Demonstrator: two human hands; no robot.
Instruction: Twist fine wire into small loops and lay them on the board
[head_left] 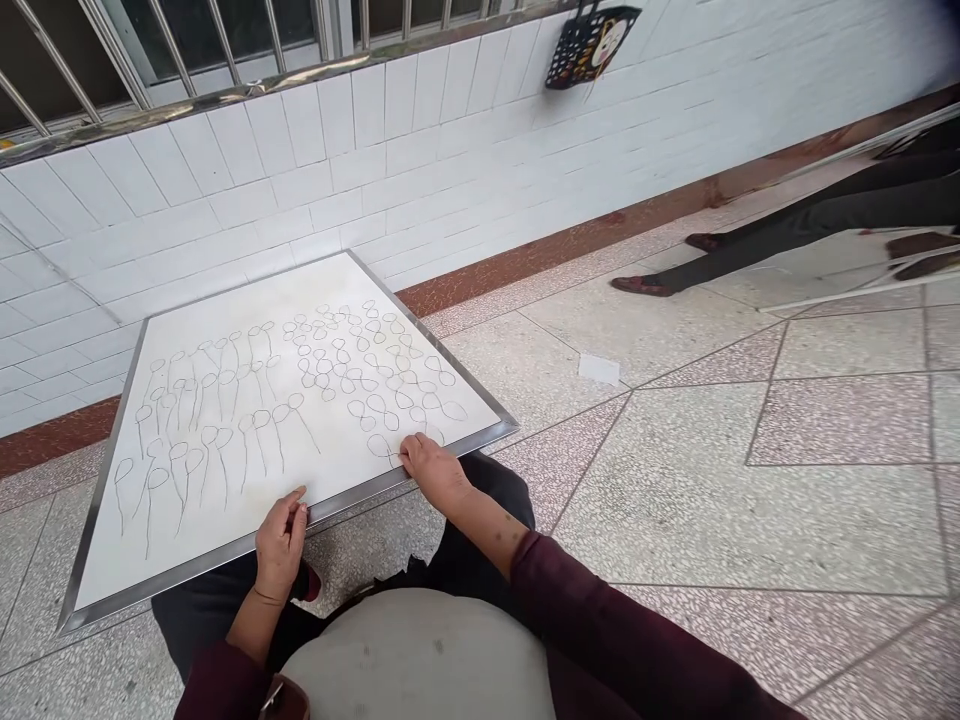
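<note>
A white board [247, 300] with a grey metal frame lies across my lap. On its left half are rows of thin wires with one loop and a long tail [223, 465]. The right half bears many thin wires bent into double loops [384, 410]. My right hand [433, 468] is at the board's near edge, fingers bent and pressed together beside a double-looped wire [382, 446]; its fingertips are partly hidden. My left hand [280, 542] rests by the near rim, fingers curled, thumb close to the index finger. Anything between them is too small to make out.
A white tiled wall [465, 150] with a barred window [225, 40] stands beyond the board. A dark patterned basket [592, 45] hangs there. On the speckled floor lies a white paper [598, 369]. Another person's legs [795, 220] stretch out at the right.
</note>
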